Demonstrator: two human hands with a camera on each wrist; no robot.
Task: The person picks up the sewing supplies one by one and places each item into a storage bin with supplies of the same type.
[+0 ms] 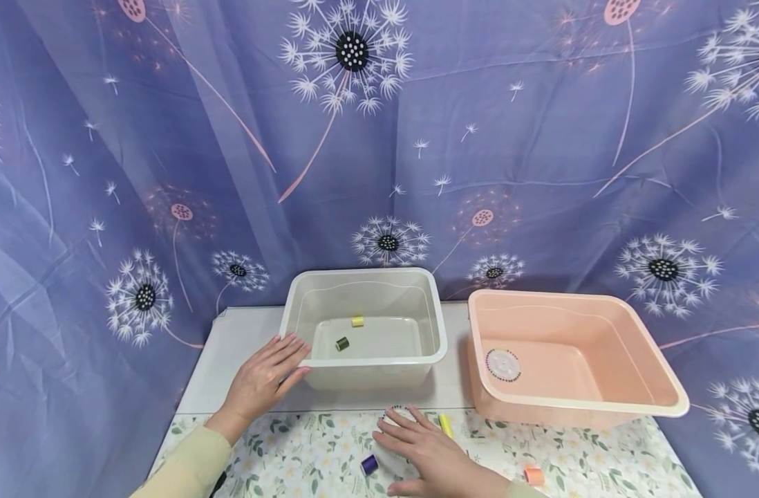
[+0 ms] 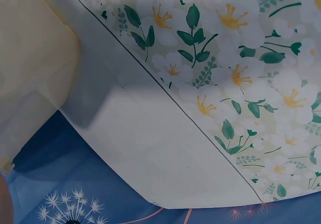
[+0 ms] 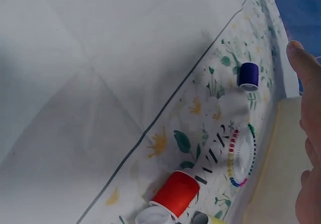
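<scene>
My left hand (image 1: 264,380), fingers extended, lies over the front left corner of a pale grey plastic bin (image 1: 367,373). A yellow thread spool (image 1: 357,321) and a dark green thread spool (image 1: 342,344) lie inside this bin. My right hand (image 1: 426,449) is spread over the floral cloth in front of it, partly hiding a pin wheel (image 3: 243,154) with coloured heads. A purple thread spool (image 1: 370,465) is left of that hand, and a yellow item (image 1: 445,425) shows just past its fingers. The right wrist view catches the hand's edge (image 3: 310,108) at the right.
A peach plastic bin (image 1: 578,408) stands at the right, with another pin wheel (image 1: 502,365) in it. An orange-red thread spool (image 1: 533,475) lies on the cloth in front of it. A blue dandelion-patterned curtain (image 1: 417,166) hangs behind and around the table.
</scene>
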